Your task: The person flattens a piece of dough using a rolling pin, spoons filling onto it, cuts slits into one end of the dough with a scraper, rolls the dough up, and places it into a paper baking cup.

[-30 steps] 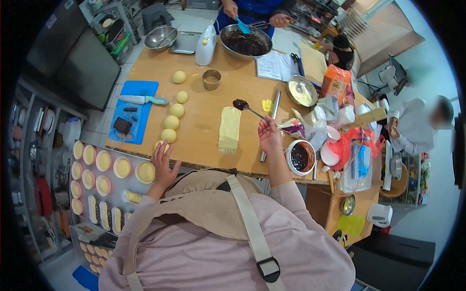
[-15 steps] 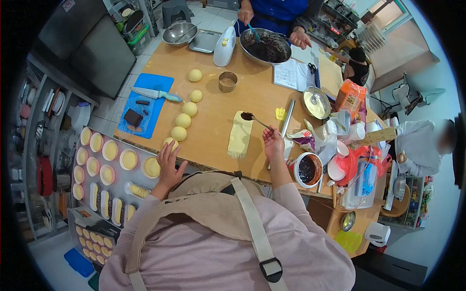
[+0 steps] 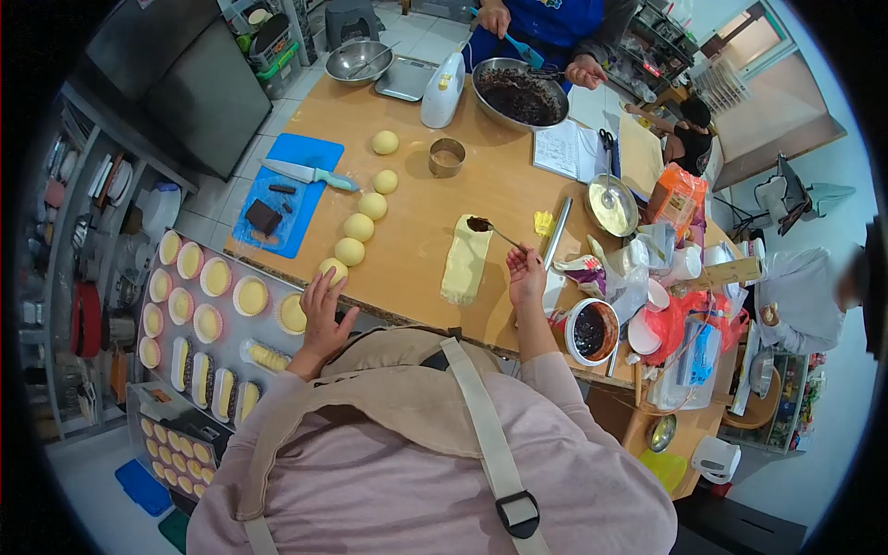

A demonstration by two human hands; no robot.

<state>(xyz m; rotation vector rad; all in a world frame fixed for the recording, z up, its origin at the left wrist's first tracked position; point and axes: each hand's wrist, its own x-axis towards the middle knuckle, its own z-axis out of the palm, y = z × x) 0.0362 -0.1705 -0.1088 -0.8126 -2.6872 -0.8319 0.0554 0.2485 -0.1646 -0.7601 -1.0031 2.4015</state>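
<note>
A flat strip of pale dough (image 3: 465, 268) lies on the wooden table in front of me. My right hand (image 3: 525, 277) is closed around the handle of a spoon (image 3: 504, 238). The spoon's tip rests in dark brown filling (image 3: 478, 224) at the far end of the strip. My left hand (image 3: 324, 321) lies at the table's near edge, fingers apart, with its fingertips by the closest dough ball (image 3: 334, 269); whether they touch it I cannot tell. Several more dough balls (image 3: 359, 226) curve away from there in a row.
Left stand a blue cutting board (image 3: 310, 153) with a knife (image 3: 301, 172) and dark block (image 3: 264, 217), and a tray of pastries (image 3: 236, 344). A tub of dark filling (image 3: 590, 331) sits right. Across the table, a co-worker's hand (image 3: 493, 17) holds a blue spatula (image 3: 525, 53) above a bowl (image 3: 518, 116).
The co-worker's blue spatula has come up out of the dark mixture. My view has shifted slightly; both my hands and the spoon stay nearly where they were.
</note>
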